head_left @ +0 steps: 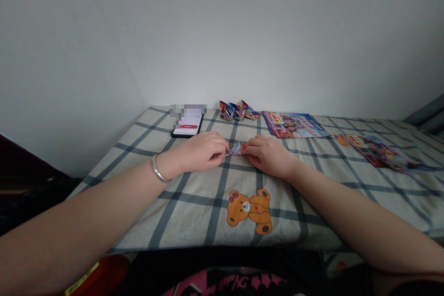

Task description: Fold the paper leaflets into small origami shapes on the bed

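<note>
Between my two hands lies a small piece of folded printed paper (236, 149), blue, white and red, low over the checked cloth. My left hand (204, 151), with a silver bangle at the wrist, pinches its left end. The right end is pinched by my right hand (268, 155). My fingers cover part of the paper, so its full shape is hidden. Just beyond it stand several folded paper pieces (237, 111) in similar print, grouped near the wall.
A phone (188, 122) with a lit screen lies at the back left. Colourful printed sheets (294, 125) lie at the back right, with more sheets (385, 152) farther right. The checked tablecloth (187, 212) carries a printed bear. A white wall (222, 32) rises behind the table.
</note>
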Tool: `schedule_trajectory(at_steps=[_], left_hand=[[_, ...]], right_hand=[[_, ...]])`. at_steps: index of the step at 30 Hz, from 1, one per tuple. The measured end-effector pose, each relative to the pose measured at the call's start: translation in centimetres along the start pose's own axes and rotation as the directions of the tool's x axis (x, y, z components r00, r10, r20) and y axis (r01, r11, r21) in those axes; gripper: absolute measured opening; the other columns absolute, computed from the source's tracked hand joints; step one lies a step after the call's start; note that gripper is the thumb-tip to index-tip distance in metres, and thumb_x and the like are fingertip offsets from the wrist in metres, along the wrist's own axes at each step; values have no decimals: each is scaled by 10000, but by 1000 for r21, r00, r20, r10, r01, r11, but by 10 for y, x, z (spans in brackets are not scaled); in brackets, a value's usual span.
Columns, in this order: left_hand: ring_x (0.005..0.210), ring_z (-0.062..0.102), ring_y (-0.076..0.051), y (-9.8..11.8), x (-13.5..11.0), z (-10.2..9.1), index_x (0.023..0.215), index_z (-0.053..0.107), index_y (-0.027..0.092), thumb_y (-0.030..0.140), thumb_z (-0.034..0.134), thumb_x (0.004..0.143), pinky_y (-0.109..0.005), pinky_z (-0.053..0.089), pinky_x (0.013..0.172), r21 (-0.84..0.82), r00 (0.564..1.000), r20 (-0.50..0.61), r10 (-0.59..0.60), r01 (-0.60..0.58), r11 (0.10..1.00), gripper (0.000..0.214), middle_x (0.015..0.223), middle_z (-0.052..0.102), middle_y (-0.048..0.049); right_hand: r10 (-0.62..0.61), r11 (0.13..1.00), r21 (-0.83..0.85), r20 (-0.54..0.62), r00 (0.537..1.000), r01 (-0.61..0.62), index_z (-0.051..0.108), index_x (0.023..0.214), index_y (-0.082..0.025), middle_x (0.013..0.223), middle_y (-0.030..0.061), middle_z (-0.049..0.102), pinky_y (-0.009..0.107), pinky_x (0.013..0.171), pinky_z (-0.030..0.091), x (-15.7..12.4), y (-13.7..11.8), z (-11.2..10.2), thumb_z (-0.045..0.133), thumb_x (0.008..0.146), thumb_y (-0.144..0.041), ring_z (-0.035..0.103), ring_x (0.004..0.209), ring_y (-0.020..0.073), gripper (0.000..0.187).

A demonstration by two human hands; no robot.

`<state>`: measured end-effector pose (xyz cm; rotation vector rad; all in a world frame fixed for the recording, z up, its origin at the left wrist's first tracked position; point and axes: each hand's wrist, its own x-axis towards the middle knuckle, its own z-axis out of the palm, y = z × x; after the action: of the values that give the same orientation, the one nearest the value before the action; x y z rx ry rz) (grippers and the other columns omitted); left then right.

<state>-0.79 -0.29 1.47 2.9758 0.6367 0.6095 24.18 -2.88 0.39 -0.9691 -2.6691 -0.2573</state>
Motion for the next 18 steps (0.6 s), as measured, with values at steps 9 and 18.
schedule_trajectory(at_steps=[9, 18], left_hand=[[996, 619, -194, -10, -5, 12, 1071, 645, 195, 189, 552, 888, -336, 477, 900, -109, 993, 5, -114, 114, 987, 206, 1061, 674, -56], [979, 618, -163, 5, -1, 15, 1071, 651, 217, 167, 536, 922, -316, 495, 878, -228, 976, -101, -196, 169, 959, 195, 1037, 672, -30]], right_hand=[[49, 997, 70, -50, 998, -45, 695, 1017, -177, 1011, 79, 699, 337, 867, 492, 1, 1, 7, 538, 896, -138, 624, 943, 209, 202], [148, 964, 236, -94, 985, -122, 697, 970, -180, 949, 61, 712, 299, 818, 507, 0, 3, 4, 555, 808, -77, 648, 877, 186, 238]])
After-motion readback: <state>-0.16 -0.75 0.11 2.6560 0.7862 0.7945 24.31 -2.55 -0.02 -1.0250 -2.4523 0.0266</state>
